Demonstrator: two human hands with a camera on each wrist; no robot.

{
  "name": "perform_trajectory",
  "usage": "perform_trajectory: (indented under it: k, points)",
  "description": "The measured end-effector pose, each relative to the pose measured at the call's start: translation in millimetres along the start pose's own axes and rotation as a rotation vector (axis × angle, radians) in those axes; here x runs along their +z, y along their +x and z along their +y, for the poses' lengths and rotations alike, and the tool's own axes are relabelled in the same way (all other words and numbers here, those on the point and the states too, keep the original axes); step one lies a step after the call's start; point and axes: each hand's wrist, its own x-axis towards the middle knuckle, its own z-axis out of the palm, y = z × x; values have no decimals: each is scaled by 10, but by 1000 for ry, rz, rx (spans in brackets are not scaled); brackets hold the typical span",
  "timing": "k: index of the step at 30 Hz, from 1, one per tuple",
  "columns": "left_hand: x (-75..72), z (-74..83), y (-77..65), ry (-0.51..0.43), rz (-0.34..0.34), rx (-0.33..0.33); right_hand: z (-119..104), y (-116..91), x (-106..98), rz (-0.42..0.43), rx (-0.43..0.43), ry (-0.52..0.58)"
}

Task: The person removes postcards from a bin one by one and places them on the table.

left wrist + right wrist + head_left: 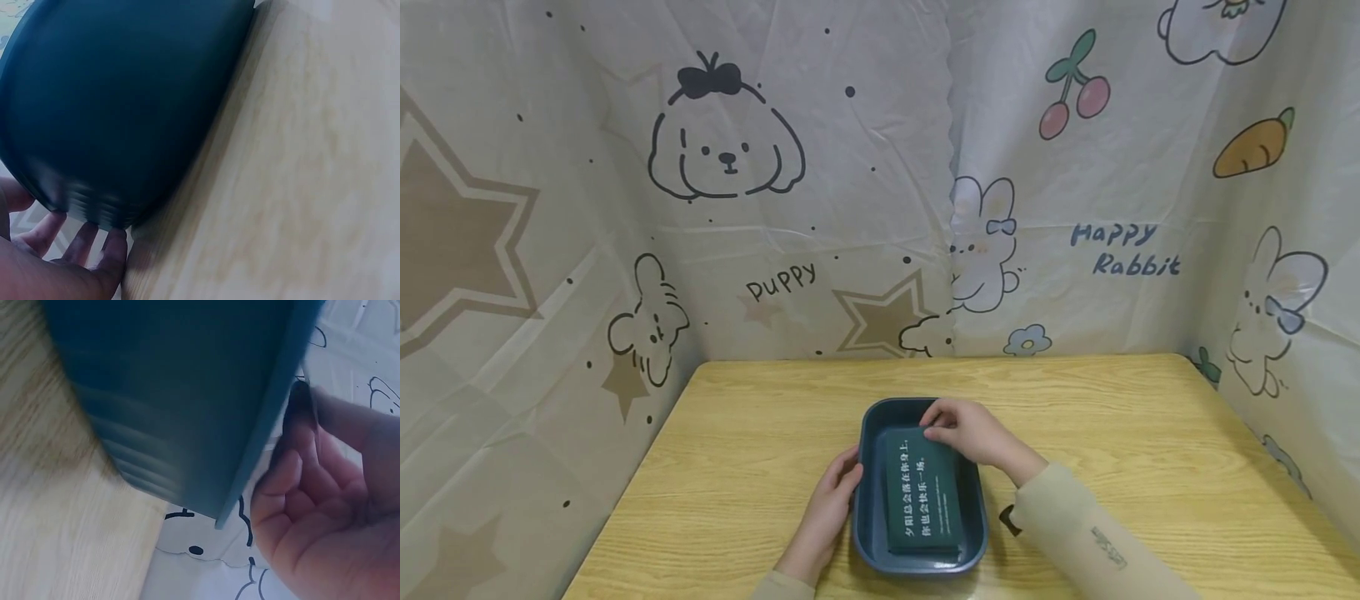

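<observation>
A dark green notebook [922, 492] with white Chinese lettering lies in a blue-green rectangular tray [863, 533]. My right hand [966, 429] pinches the notebook's far edge between thumb and fingers. Its thin edge shows between those fingertips in the right wrist view, above the rim of the tray [175, 412]. On the tray's left side, my left hand [833, 492] holds the rim and outer wall. In the left wrist view, bent fingertips of the left hand [69, 262] press against the ribbed part of the tray [125, 106].
The tray stands on a yellow wood-grain table [737, 467] near its front. Pale curtains [820, 208] with cartoon prints enclose the table at the back and both sides. A small black object [1010, 521] shows by the right sleeve [1097, 533].
</observation>
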Motion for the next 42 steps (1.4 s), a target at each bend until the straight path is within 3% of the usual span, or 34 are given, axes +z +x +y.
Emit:
perform_trajectory:
  k: [6, 10, 21, 35, 42]
  points:
    - [7, 0, 1, -6, 10, 4, -34, -44, -114, 138, 64, 54]
    - [0, 6, 7, -15, 7, 2, -22, -77, -261, 161, 96, 90]
    - [-12, 26, 5, -18, 2, -3, 181, -251, -658, 160, 147, 101]
    - [-6, 26, 3, -21, 2, -14, 540, -452, -971, 117, 152, 91]
    - [-15, 20, 13, -9, -1, -12, 691, -513, -1053, 75, 194, 101]
